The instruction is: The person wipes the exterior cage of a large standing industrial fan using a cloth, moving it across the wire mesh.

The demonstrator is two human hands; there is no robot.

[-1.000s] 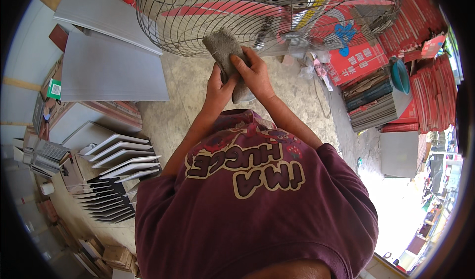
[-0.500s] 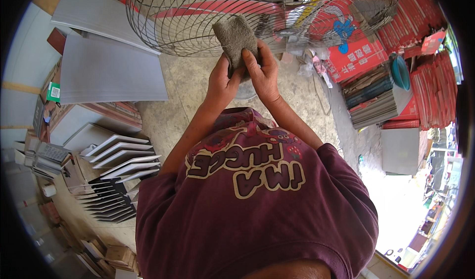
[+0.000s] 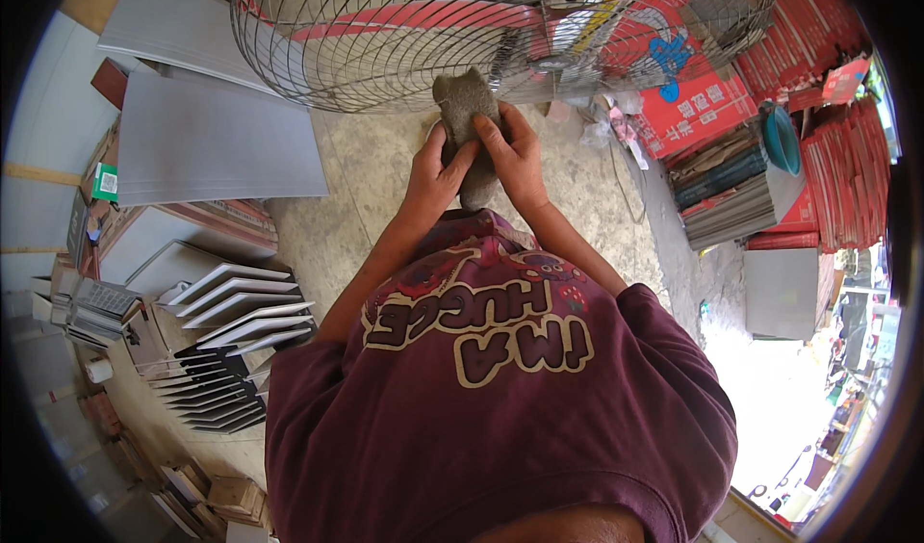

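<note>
A grey-brown folded cloth is held between both hands in front of my chest, just on the near side of a large wire-caged fan. My left hand grips the cloth's left side, thumb on its front. On the other side my right hand closes on it with the thumb pressed flat on the face. The cloth's lower end hangs below my fingers. Behind the cage show the fan's red blades. Parts of the fingers are hidden behind the cloth.
Large grey boards lie stacked at the left, above upright white-edged panels. At the right stand red stacked sheets, a teal bowl and a red printed sheet. Concrete floor lies between.
Both hands have lowered slightly toward my body with the cloth. The cloth's upper end has dropped, and its lower end now hangs further below the fingers.
</note>
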